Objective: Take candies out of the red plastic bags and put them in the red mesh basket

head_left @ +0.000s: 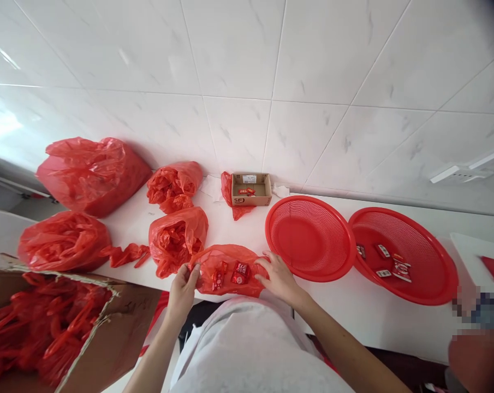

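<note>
A thin red plastic bag (pixel 226 254) lies spread at the table's front edge, close to my body. Two small red printed packets (pixel 240 272) sit at its middle, in or on the plastic; which of these I cannot tell. My left hand (pixel 185 286) pinches the bag's left edge between thumb and fingers. At the opposite side, my right hand (pixel 277 277) has its fingers bent on the bag's right edge, with the thumb lower down. Just beyond my right hand stands a round red basket (pixel 312 232).
Several stuffed red bags (pixel 93 174) stand to the left. A carton (pixel 128 322) of red bags is at the lower left. By the wall, a small cardboard box (pixel 251 201) holds red packets. A second red basket (pixel 427 267) contains several packets. A person's blurred part (pixel 478 349) shows far right.
</note>
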The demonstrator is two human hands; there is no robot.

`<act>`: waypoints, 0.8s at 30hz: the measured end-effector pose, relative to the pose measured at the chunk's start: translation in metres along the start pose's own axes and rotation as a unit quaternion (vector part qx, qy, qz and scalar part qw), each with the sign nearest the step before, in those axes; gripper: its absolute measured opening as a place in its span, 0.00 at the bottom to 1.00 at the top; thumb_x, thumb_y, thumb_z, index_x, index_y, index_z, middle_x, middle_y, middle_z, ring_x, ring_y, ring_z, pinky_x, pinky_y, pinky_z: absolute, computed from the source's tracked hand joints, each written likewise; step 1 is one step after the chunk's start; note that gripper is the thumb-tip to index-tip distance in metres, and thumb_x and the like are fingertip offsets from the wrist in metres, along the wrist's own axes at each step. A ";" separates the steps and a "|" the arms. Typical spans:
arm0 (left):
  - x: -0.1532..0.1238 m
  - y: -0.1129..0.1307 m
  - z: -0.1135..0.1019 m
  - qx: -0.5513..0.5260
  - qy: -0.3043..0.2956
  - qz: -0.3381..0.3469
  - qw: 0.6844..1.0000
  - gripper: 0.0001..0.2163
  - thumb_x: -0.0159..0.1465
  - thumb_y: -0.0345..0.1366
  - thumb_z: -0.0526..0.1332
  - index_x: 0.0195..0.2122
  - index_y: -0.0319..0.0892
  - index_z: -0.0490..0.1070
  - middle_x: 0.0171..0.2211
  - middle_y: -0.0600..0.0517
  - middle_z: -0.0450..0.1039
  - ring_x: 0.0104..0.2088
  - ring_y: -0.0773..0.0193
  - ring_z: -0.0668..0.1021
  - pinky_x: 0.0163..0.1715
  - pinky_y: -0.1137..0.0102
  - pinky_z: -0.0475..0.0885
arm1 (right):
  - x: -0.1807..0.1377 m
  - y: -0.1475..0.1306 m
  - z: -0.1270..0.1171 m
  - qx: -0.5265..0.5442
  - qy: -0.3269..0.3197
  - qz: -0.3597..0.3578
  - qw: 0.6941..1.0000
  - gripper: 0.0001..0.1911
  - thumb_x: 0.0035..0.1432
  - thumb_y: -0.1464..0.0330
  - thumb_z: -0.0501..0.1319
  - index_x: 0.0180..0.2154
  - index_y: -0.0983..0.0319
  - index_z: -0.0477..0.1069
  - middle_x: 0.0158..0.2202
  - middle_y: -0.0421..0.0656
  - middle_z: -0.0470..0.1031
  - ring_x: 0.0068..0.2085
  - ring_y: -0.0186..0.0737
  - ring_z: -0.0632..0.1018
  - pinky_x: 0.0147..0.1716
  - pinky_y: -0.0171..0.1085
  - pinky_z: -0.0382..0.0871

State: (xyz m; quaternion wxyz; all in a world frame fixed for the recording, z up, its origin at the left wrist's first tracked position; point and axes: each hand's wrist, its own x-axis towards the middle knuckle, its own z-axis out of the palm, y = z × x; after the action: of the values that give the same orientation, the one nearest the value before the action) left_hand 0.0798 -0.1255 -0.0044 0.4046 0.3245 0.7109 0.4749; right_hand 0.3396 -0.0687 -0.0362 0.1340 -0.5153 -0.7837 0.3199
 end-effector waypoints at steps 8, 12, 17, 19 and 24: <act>-0.003 0.033 -0.028 0.021 0.038 0.025 0.999 0.18 0.55 0.52 0.64 0.30 0.40 0.70 0.23 0.56 0.68 0.25 0.67 0.71 0.28 0.72 0.68 | -0.015 -0.015 -0.045 0.177 -0.123 0.048 0.975 0.14 0.60 0.70 0.54 0.47 0.56 0.71 0.40 0.42 0.76 0.36 0.39 0.77 0.38 0.39 0.70; -0.001 0.083 -0.043 0.038 0.149 0.145 0.977 0.14 0.57 0.48 0.64 0.31 0.42 0.72 0.26 0.56 0.70 0.29 0.67 0.71 0.29 0.75 0.67 | 0.000 -0.045 -0.095 0.312 0.006 -0.009 0.950 0.14 0.63 0.60 0.54 0.47 0.58 0.67 0.30 0.38 0.72 0.31 0.34 0.74 0.32 0.35 0.69; 0.006 0.095 -0.053 0.015 0.073 0.111 0.991 0.12 0.54 0.45 0.66 0.34 0.42 0.73 0.28 0.56 0.72 0.29 0.67 0.72 0.29 0.76 0.68 | 0.011 -0.057 -0.121 0.276 0.058 -0.010 0.959 0.14 0.61 0.57 0.56 0.44 0.58 0.69 0.27 0.36 0.66 0.29 0.34 0.71 0.30 0.35 0.68; 0.009 0.087 -0.056 -0.028 0.089 0.104 0.990 0.11 0.54 0.43 0.66 0.33 0.42 0.73 0.27 0.57 0.71 0.28 0.69 0.71 0.28 0.77 0.67 | 0.011 -0.056 -0.124 0.290 0.048 -0.028 0.956 0.14 0.61 0.57 0.56 0.45 0.57 0.68 0.28 0.37 0.66 0.29 0.34 0.71 0.30 0.35 0.68; 0.016 0.070 -0.048 -0.050 0.009 0.016 0.999 0.12 0.51 0.43 0.68 0.27 0.41 0.71 0.25 0.56 0.69 0.28 0.68 0.72 0.31 0.74 0.70 | 0.013 -0.045 -0.124 0.268 0.041 -0.024 0.962 0.14 0.61 0.57 0.56 0.44 0.57 0.68 0.28 0.36 0.67 0.29 0.34 0.70 0.30 0.36 0.68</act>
State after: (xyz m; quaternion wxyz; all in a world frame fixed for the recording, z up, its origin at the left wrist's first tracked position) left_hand 0.0356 -0.1081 0.0672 0.4060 0.3111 0.6846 0.5194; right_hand 0.3684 -0.0235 0.0856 0.3067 -0.4546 -0.6753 0.4931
